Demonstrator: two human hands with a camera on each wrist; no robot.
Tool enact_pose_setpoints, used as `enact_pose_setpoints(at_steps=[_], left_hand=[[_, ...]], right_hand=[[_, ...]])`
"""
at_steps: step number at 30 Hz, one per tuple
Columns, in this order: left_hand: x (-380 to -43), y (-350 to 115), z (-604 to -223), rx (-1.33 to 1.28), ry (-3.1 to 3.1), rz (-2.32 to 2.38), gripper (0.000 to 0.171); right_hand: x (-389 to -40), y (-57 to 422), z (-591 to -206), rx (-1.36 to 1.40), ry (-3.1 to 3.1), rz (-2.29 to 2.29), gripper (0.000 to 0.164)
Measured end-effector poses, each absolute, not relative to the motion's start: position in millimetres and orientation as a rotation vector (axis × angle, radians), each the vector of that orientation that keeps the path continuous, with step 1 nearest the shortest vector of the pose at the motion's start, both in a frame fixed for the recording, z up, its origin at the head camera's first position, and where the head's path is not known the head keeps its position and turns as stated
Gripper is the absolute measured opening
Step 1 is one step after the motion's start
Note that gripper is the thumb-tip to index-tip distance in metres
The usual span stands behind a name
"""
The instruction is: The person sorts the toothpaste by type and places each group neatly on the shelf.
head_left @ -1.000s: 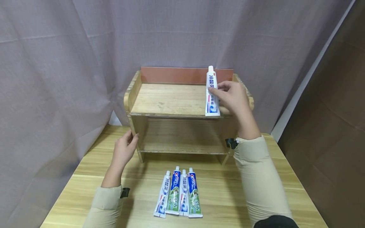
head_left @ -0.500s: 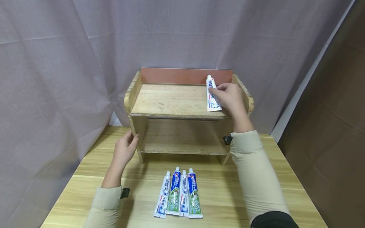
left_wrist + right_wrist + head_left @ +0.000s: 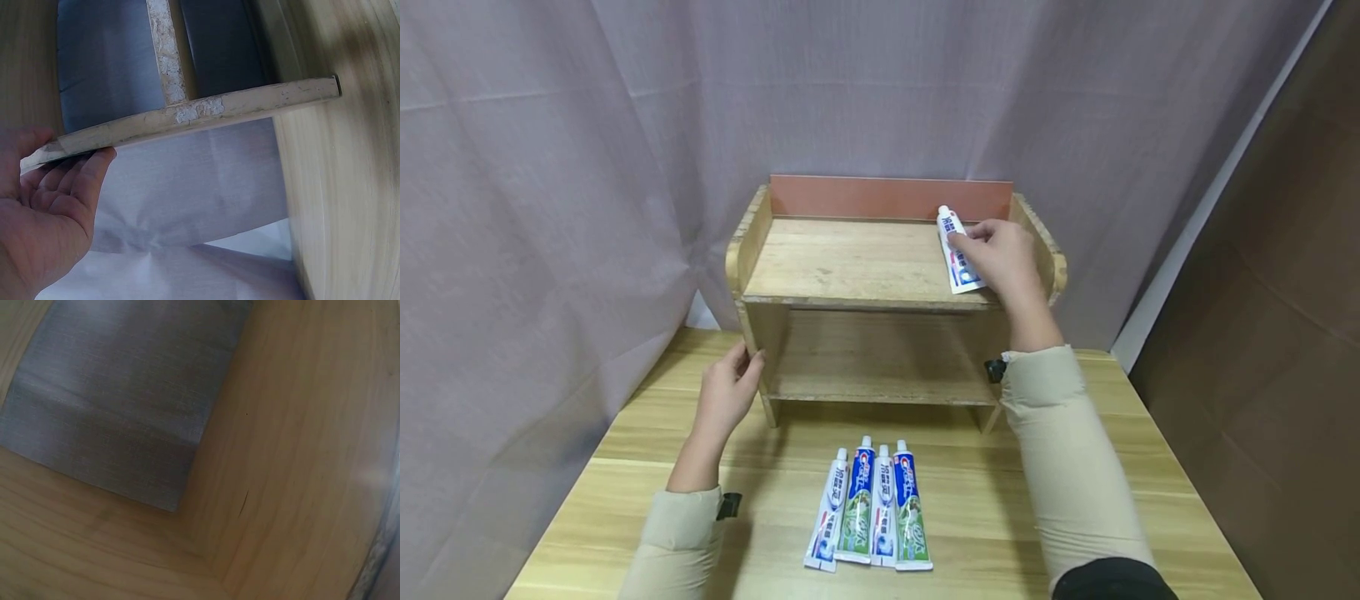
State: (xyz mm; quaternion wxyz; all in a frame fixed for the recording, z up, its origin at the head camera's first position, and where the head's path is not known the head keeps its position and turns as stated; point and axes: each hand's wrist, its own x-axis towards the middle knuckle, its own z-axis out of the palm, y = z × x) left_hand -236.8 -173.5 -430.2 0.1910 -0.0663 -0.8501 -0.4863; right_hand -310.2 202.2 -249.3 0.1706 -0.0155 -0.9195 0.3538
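White toothpaste tube [image 3: 959, 271] in right hand [image 3: 1004, 254]

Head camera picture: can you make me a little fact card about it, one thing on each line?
Right grip: pinches a white toothpaste tube
Held tube's place: at the top board, towards the right; touching or not, I can't tell
Left grip: holds the left side panel of the wooden shelf
On the table: two white tubes, two blue-green tubes, side by side
Behind: grey curtain

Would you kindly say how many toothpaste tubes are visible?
5: the right hand holds one toothpaste tube at the upper shelf; on the table, from left, lie a white tube, a blue-green tube, another white tube, another blue-green tube.
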Motion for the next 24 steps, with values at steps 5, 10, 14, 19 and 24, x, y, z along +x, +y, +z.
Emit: enact_pose_setpoints(at_steps=[5,10,14,19,24], left_hand=[[-236.4,-173.6,-430.2,-0.175,-2.391,-1.362,0.04],[-236.4,-174.1,-429.6,-0.166,-2.387,-1.361,0.039],[-236.1,-174.0,-429.8,-0.167,-2.385,-1.351,0.038],[-236.6,-173.5,-430.7,-0.163,-2.385,-1.357,0.037],[-238.1,-171.8,-431.2,-0.169,-2.371,-1.362,0.036]], right_hand=[[-309.8,198.6,-252.2,-0.073,-2.613,0.978,0.047],[-311.1,196.6,-254.6,-0.06,-2.568,0.968,0.042],[-310.9,197.3,-257.1,-0.068,-2.532,0.966,0.039],[-309.7,198.8,-258.8,-0.065,-2.492,0.949,0.038],[-307.8,199.8,-259.6,-0.08,-2.472,0.95,0.04]])
